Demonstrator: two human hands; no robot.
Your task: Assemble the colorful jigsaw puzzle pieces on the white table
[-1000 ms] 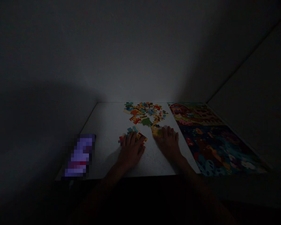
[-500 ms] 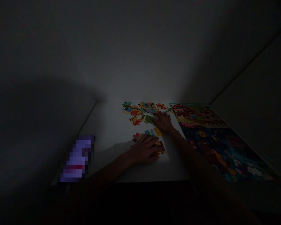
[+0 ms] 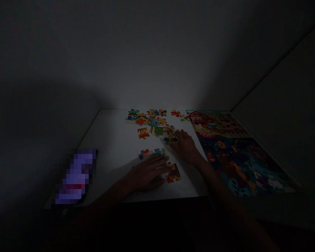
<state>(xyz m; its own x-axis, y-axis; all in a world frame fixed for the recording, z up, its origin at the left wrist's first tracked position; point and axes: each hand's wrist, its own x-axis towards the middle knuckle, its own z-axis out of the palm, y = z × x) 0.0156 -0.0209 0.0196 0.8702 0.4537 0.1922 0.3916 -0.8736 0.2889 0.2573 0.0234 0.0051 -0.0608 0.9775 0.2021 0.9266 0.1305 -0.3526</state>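
Note:
My left hand (image 3: 149, 172) lies flat with fingers stretched over a small group of puzzle pieces near the table's front. Blue and pink pieces (image 3: 160, 152) show beyond its fingers, and a red-brown piece (image 3: 174, 173) shows to its right. My right hand (image 3: 185, 146) is closed at the fingertips on a dark green puzzle piece (image 3: 170, 139), slightly blurred, just above or on the table. Farther back lies a loose heap of colourful puzzle pieces (image 3: 153, 122). An orange striped piece (image 3: 143, 133) sits apart in front of that heap.
To the right lie a farm picture puzzle (image 3: 217, 125) and a dark, blue-toned picture puzzle (image 3: 241, 168). A phone-like device with a blurred screen (image 3: 75, 176) stands at the left edge of the white table (image 3: 107, 147). Walls (image 3: 157, 63) rise behind and at the right.
My right hand has come back toward me from the heap with a dark green piece. My left hand stays over the near pieces, uncovering more of the red-brown one. The view has shifted slightly.

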